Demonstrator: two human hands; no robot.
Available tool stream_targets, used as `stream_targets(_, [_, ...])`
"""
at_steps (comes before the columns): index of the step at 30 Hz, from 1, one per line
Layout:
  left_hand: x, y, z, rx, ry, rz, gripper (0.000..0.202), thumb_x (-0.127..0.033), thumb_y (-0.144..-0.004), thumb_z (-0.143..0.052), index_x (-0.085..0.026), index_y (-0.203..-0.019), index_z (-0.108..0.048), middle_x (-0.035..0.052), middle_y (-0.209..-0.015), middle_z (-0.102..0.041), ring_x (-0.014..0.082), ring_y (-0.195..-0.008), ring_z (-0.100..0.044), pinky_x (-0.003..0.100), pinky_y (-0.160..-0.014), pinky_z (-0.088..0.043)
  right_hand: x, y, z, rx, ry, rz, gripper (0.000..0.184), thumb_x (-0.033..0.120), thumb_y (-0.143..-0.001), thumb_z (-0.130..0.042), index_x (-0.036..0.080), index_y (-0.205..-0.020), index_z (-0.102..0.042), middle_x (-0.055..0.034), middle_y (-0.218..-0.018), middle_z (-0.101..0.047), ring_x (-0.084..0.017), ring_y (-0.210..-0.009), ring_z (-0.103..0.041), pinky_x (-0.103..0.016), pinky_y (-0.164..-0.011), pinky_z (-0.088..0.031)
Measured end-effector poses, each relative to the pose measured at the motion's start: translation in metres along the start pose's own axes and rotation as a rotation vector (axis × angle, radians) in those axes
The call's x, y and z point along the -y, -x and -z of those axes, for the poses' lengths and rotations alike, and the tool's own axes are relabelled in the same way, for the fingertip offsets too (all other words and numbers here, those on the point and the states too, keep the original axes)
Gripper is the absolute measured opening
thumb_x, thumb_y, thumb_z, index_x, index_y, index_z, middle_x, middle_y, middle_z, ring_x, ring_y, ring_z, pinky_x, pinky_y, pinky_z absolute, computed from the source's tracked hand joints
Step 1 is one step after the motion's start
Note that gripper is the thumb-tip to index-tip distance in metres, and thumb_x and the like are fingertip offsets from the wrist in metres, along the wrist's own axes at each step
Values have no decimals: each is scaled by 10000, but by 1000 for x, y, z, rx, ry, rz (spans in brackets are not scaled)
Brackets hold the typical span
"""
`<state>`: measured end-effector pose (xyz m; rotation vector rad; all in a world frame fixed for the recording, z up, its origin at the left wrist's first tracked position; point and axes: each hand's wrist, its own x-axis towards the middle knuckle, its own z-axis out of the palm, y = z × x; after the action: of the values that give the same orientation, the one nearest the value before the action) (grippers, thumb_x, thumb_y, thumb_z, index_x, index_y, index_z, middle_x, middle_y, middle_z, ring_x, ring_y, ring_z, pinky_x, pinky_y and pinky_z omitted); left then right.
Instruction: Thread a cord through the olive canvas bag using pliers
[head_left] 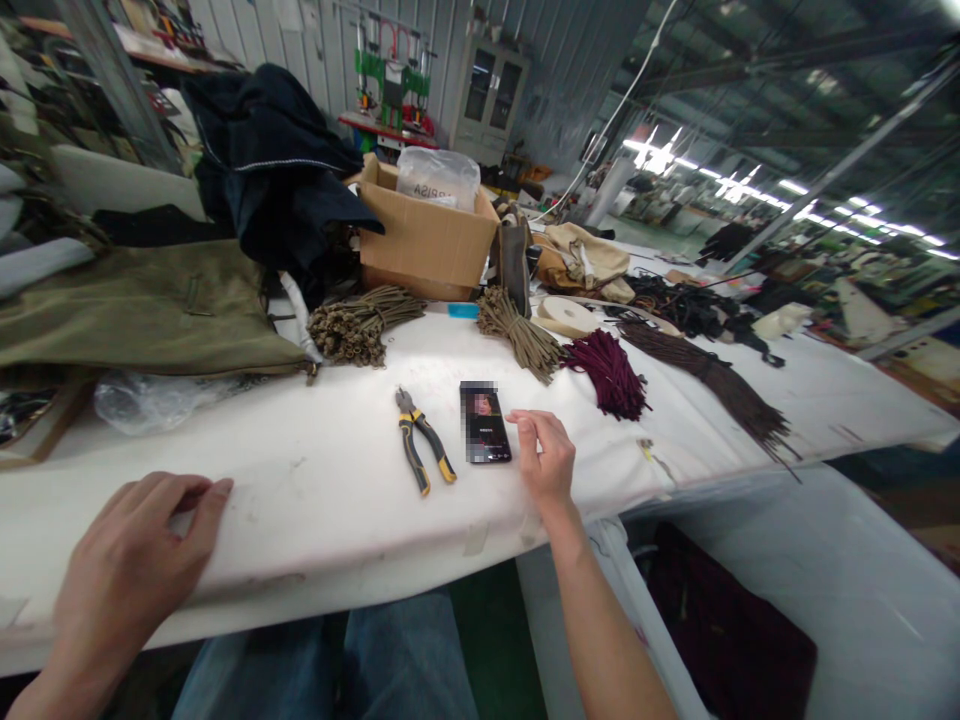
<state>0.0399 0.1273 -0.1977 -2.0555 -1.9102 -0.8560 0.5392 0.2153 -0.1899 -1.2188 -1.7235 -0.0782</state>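
Seen from the phone (pixel 491 430) that lay face up on the white worktop (pixel 315 480), the person's right hand (pixel 547 458) was just beside it, between three and four o'clock. Its fingers were released and loosely curled, the index finger pointing at the screen; whether it touched the phone's edge I couldn't tell. The left hand (pixel 150 545) was well apart at eight o'clock, fingers bent and slack, with nothing visible in them. Pliers (pixel 408 430) with yellow and black handles lay near the phone at nine o'clock.

A cardboard box (pixel 424 262) stood between eleven and twelve, a clear printed plastic bag (pixel 439 178) rising out of its top; what lay deeper was hidden. At four o'clock, below the worktop's edge, a pale bin (pixel 862 545) held dark maroon cloth (pixel 731 625). Far over at nine, a shallow tray (pixel 56 435) contained dark things too obscure to name. Beyond the box, around twelve, stood a glass-doored cabinet (pixel 491 95), its contents unclear. A maroon cord bundle (pixel 606 375) lay loose at two.
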Motion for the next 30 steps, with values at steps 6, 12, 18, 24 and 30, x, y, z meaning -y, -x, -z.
stream_targets(6, [1, -1, 0, -4, 1, -13, 223, -433, -1138, -625, -248, -1015, -644, 76, -963, -722, 315, -929, -683, 442, -910, -504, -1, 0, -1, -5, 3, -3, 292, 285, -1208, -546, 233, -1138, -824, -89, -1095, -864, -282, -1081, -796, -471, -1012, -616])
stream_targets(12, [-1, -1, 1, -15, 3, 0, 222, -431, -1139, -624, -247, -1016, -648, 82, -973, -727, 328, -949, -691, 446, -905, -507, -1, 0, -1, -9, 2, 11, 280, 271, -1205, -552, 238, -1144, -823, -87, -1098, -864, -284, -1078, -797, -470, -1013, -615])
stream_targets(18, [-1, 1, 0, -14, 12, 0, 219, -439, -1133, -634, -252, -1019, -647, 80, -978, -732, 327, -946, -692, 449, -916, -506, 0, 0, -1, -13, 1, 13, 274, 264, -1202, -561, 234, -1141, -826, -81, -1095, -863, -280, -1076, -798, -464, -1014, -613])
stream_targets(24, [-1, -1, 1, -9, 4, 2, 228, -439, -1138, -619, -251, -1013, -650, 80, -975, -728, 333, -951, -697, 452, -908, -514, 0, 0, 0, -9, 4, 6, 291, 278, -1207, -548, 235, -1141, -828, -88, -1092, -864, -284, -1071, -800, -472, -1005, -616])
stream_targets(30, [-3, -1, 1, -14, 7, 8, 232, -447, -1139, -609, -258, -1010, -645, 80, -965, -724, 340, -947, -696, 455, -895, -513, 0, 0, -1, -7, 5, 3, 290, 283, -1206, -549, 235, -1139, -828, -91, -1097, -864, -286, -1074, -801, -477, -1011, -618])
